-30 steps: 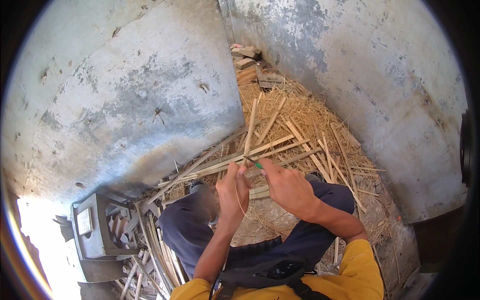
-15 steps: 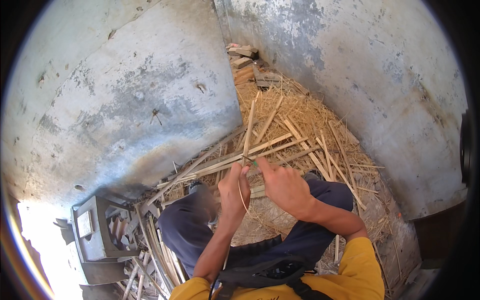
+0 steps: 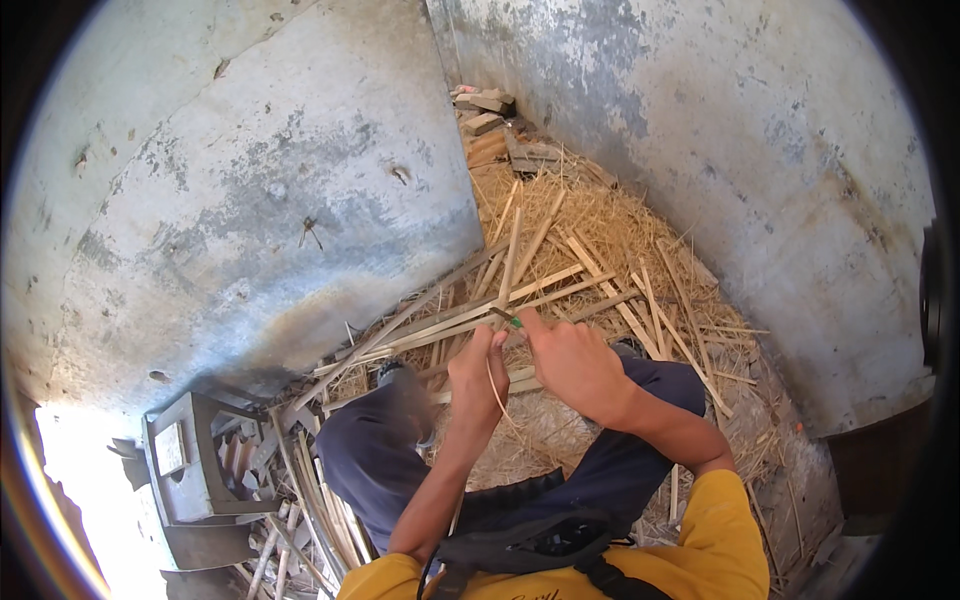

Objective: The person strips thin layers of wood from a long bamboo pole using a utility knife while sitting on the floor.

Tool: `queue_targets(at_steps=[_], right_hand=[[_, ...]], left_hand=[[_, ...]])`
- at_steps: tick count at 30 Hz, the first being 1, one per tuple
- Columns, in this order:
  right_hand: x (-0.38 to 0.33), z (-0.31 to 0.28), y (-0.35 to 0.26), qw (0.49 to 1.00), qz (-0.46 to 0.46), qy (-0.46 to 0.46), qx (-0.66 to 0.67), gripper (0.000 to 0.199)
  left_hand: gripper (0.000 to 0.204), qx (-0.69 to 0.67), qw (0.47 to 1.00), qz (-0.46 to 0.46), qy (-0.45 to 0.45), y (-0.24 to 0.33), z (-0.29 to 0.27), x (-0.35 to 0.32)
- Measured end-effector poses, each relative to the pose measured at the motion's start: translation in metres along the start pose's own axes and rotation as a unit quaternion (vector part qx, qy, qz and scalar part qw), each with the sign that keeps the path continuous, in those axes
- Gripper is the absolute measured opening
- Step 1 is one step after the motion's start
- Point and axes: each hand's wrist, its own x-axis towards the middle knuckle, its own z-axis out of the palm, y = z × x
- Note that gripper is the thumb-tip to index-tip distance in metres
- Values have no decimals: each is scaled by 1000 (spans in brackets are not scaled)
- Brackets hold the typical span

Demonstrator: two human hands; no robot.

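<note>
My left hand (image 3: pixel 474 378) is closed around the lower end of a pale wooden strip (image 3: pixel 511 255), which points up and away from me, tilted slightly right. A thin curled sliver (image 3: pixel 497 385) hangs below the fingers. Close beside it, my right hand (image 3: pixel 575 372) is closed on a small knife (image 3: pixel 516 321). Only a bit of its green handle and short dark blade shows; the blade lies against the strip just above my left thumb. Both hands are above the gap between my bent knees.
Several pale strips (image 3: pixel 625 310) lie crisscrossed over a heap of thin shavings (image 3: pixel 590 215). Bricks (image 3: pixel 487 105) are stacked in the far corner. Worn walls (image 3: pixel 330 150) rise on both sides. A grey box-like frame (image 3: pixel 200 500) stands at the left, beside more strips (image 3: pixel 320 495).
Both hands have shifted slightly, the left one to the right. The held strip's far end has swung right and come a little nearer. Both hands keep their grip.
</note>
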Motion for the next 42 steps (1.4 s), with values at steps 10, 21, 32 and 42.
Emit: queue_targets(at_steps=[10, 21, 32, 42], right_hand=[[20, -29, 29, 934, 33, 144, 327, 37], [50, 19, 59, 886, 72, 111, 444, 44], [51, 12, 69, 885, 88, 136, 436, 30], [34, -4, 53, 958, -85, 157, 225, 47]], left_hand=[[54, -285, 933, -202, -84, 1, -15, 17], [75, -331, 886, -281, -162, 9, -11, 19], [80, -404, 725, -355, -431, -18, -31, -11], [55, -297, 875, -300, -236, 7, -49, -3]])
